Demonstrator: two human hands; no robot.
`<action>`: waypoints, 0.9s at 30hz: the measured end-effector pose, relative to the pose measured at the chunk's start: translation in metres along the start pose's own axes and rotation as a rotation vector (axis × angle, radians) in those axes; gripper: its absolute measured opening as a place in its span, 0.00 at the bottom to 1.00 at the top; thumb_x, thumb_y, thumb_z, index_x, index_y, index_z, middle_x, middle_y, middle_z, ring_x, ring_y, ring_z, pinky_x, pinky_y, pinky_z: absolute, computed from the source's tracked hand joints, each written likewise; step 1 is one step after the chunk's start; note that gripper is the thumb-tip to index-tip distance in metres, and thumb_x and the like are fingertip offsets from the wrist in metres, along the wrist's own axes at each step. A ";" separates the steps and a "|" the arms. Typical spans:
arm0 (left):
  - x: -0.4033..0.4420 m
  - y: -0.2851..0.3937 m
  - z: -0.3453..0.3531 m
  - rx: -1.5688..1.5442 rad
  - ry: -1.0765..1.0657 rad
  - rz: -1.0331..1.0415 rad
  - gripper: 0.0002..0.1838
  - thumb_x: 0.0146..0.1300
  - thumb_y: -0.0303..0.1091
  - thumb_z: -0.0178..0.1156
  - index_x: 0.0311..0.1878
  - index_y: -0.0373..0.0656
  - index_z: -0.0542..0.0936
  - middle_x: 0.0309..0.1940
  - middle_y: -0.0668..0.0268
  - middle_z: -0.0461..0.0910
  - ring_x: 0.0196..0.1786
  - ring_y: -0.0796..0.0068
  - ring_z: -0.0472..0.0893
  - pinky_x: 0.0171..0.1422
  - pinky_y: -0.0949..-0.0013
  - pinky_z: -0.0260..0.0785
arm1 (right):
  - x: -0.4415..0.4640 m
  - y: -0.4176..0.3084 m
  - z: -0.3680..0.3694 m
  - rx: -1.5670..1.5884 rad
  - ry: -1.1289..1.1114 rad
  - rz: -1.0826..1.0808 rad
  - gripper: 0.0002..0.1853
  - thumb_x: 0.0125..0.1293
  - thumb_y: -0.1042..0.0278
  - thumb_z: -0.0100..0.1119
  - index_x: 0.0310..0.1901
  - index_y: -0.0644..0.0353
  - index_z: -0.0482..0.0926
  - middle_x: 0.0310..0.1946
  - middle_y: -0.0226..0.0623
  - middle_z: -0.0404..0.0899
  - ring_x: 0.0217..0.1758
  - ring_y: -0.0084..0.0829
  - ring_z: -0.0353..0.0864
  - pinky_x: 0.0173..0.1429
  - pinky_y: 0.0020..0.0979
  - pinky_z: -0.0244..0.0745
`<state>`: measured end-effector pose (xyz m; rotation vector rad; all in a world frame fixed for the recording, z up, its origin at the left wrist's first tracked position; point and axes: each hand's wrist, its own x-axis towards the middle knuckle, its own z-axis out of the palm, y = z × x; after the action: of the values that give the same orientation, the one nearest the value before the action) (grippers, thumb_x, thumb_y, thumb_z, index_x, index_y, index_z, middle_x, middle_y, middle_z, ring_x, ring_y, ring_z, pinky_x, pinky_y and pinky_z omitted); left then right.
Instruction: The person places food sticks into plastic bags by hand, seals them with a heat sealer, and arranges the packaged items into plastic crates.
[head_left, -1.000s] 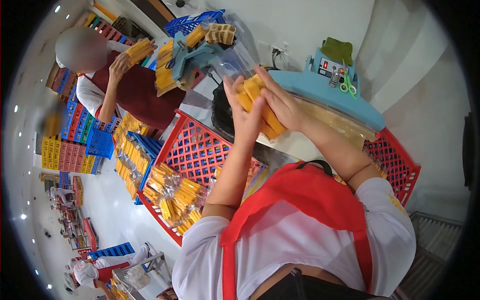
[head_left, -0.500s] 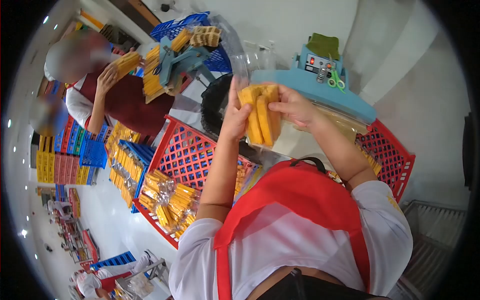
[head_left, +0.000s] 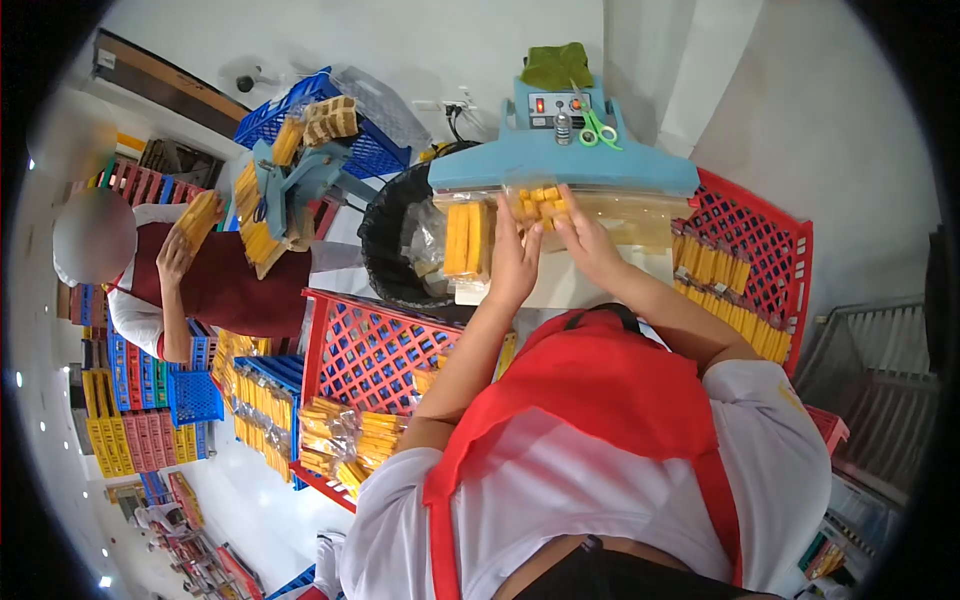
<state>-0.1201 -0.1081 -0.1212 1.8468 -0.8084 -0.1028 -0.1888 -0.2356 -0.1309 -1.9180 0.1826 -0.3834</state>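
My left hand [head_left: 514, 258] and my right hand [head_left: 590, 248] are on either side of a clear bag of yellow sticks [head_left: 541, 204], fingers stretched along it, pressing it between them. The stick ends point up toward me. Left of my left hand lies another clear bag of yellow sticks [head_left: 466, 240], at the edge of a pale work surface [head_left: 560, 282]. Just beyond my fingertips is a light-blue sealing machine [head_left: 560, 160] with a long bar. Green-handled scissors [head_left: 597, 130] and a green cloth [head_left: 556, 67] lie on top of it.
A black-lined bin [head_left: 385, 245] stands at the left. Red crates [head_left: 365, 350] with bagged sticks are at left and right. A co-worker in a maroon apron [head_left: 240, 290] holds yellow sticks beside another light-blue machine [head_left: 310, 180]. A blue crate [head_left: 275, 110] is behind it.
The bag held up in both hands has come down to the front of the sealing machine, its stick ends now toward me. My view has shifted, showing another bag at left.
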 end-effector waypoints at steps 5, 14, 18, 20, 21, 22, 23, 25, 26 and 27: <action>0.014 -0.006 0.001 0.321 -0.035 0.054 0.29 0.60 0.31 0.48 0.62 0.33 0.51 0.59 0.44 0.53 0.62 0.50 0.56 0.63 0.65 0.50 | 0.013 0.012 -0.001 -0.288 0.166 -0.208 0.21 0.63 0.65 0.41 0.56 0.67 0.60 0.54 0.54 0.62 0.57 0.47 0.63 0.58 0.35 0.59; 0.010 0.007 -0.003 -0.424 0.145 -0.236 0.09 0.58 0.29 0.52 0.39 0.36 0.77 0.32 0.67 0.72 0.34 0.82 0.71 0.36 0.79 0.65 | 0.010 -0.004 -0.026 0.108 0.082 -0.119 0.07 0.57 0.72 0.52 0.35 0.66 0.76 0.40 0.38 0.71 0.31 0.24 0.71 0.36 0.24 0.67; 0.015 -0.015 -0.007 -0.324 -0.011 -0.082 0.07 0.58 0.32 0.53 0.35 0.39 0.77 0.45 0.67 0.67 0.36 0.84 0.69 0.36 0.79 0.63 | 0.015 -0.004 -0.032 0.380 -0.056 0.113 0.05 0.54 0.76 0.55 0.32 0.66 0.77 0.41 0.33 0.70 0.31 0.18 0.70 0.36 0.19 0.66; 0.024 -0.004 -0.014 -0.674 -0.165 -0.306 0.07 0.56 0.30 0.53 0.34 0.37 0.76 0.35 0.69 0.71 0.28 0.82 0.69 0.35 0.80 0.63 | 0.022 0.004 -0.037 0.442 -0.107 0.119 0.05 0.53 0.76 0.55 0.32 0.67 0.77 0.42 0.33 0.70 0.31 0.18 0.70 0.36 0.19 0.66; 0.030 -0.008 -0.019 -0.697 -0.281 -0.320 0.07 0.56 0.30 0.53 0.34 0.38 0.76 0.29 0.71 0.73 0.29 0.83 0.70 0.37 0.80 0.62 | 0.025 0.004 -0.037 0.516 -0.149 0.133 0.05 0.53 0.77 0.55 0.32 0.67 0.77 0.43 0.33 0.69 0.32 0.17 0.70 0.36 0.19 0.67; 0.031 -0.011 -0.018 -0.697 -0.280 -0.321 0.07 0.56 0.30 0.53 0.34 0.38 0.76 0.29 0.71 0.73 0.29 0.83 0.70 0.37 0.80 0.62 | 0.025 0.004 -0.036 0.516 -0.151 0.133 0.05 0.53 0.77 0.55 0.32 0.67 0.77 0.43 0.33 0.69 0.32 0.17 0.70 0.36 0.19 0.67; 0.033 -0.013 -0.016 -0.688 -0.272 -0.295 0.07 0.56 0.30 0.53 0.34 0.37 0.76 0.27 0.71 0.74 0.29 0.83 0.70 0.37 0.80 0.62 | 0.026 0.003 -0.036 0.527 -0.126 0.121 0.05 0.53 0.77 0.55 0.31 0.68 0.76 0.41 0.32 0.70 0.31 0.17 0.70 0.35 0.19 0.67; 0.035 -0.012 -0.011 -0.682 -0.270 -0.272 0.07 0.57 0.31 0.53 0.34 0.37 0.76 0.25 0.71 0.74 0.29 0.84 0.70 0.37 0.80 0.62 | 0.027 0.004 -0.034 0.537 -0.096 0.113 0.05 0.53 0.77 0.55 0.31 0.68 0.76 0.40 0.32 0.71 0.31 0.17 0.71 0.35 0.19 0.67; 0.035 -0.013 -0.008 -0.689 -0.218 -0.304 0.08 0.58 0.31 0.53 0.35 0.37 0.76 0.27 0.71 0.74 0.30 0.84 0.71 0.36 0.80 0.64 | 0.026 0.007 -0.031 0.498 -0.042 0.138 0.04 0.53 0.77 0.55 0.30 0.68 0.76 0.37 0.32 0.72 0.31 0.18 0.71 0.35 0.19 0.67; 0.036 -0.013 -0.006 -0.694 -0.166 -0.334 0.08 0.59 0.32 0.52 0.35 0.37 0.76 0.28 0.71 0.75 0.30 0.84 0.72 0.36 0.80 0.65 | 0.027 0.009 -0.029 0.460 0.011 0.162 0.04 0.52 0.78 0.55 0.29 0.68 0.76 0.34 0.32 0.73 0.32 0.18 0.71 0.35 0.19 0.67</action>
<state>-0.0843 -0.1214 -0.1190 1.2980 -0.4759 -0.6712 -0.1737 -0.2727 -0.1243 -1.4374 0.2333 -0.2961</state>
